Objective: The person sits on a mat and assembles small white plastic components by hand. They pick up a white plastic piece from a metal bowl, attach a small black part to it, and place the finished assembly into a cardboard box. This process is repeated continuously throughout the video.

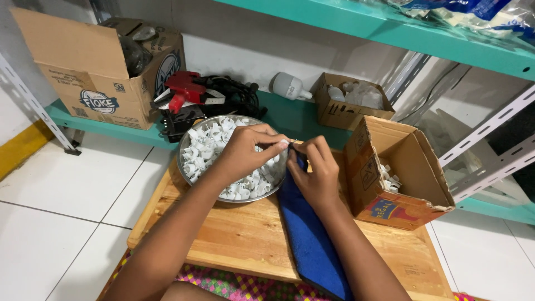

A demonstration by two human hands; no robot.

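Note:
My left hand [245, 153] hovers over a round metal bowl [186, 144] heaped with several small white plastic clips [207, 144]. Its fingertips pinch one small white clip [283, 143] at the bowl's right rim. My right hand [314, 170] meets it there, its fingertips closed on the same small piece. Under my right wrist a long blue cloth [309, 239] runs down the wooden board [245, 234].
An open cardboard box [412, 195] with a few white clips inside stands at the right of the board. On the low teal shelf [295, 120] are a large cardboard box [95, 83], a red tool with black cables [186, 92], a white bulb [288, 86] and a small box [343, 108].

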